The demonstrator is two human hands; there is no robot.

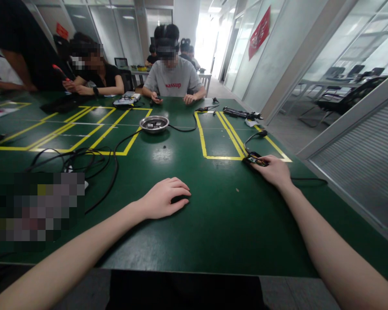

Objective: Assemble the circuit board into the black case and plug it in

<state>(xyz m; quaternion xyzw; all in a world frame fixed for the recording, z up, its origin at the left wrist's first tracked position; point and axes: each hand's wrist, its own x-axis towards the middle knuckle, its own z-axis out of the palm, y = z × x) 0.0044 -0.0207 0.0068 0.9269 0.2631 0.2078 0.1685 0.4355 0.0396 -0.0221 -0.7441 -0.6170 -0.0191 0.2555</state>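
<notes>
My left hand (166, 198) rests on the green tabletop (210, 232) near its middle, palm down, fingers slightly curved and apart from the thumb, with nothing in it. Farther to the right, my right hand (273, 168) is on a small dark device (255, 159) with what look like exposed parts, its fingers closed on the near right side. The device lies at the near end of the yellow tape lines, and a cable with a black plug (261, 134) lies just behind it.
A metal bowl (154, 124) holding small metal parts stands at the centre back. Black cables (116, 172) loop across the left side. A dark tool (241, 113) lies at the back right. A person in a grey shirt (174, 79) sits opposite; others sit at the left.
</notes>
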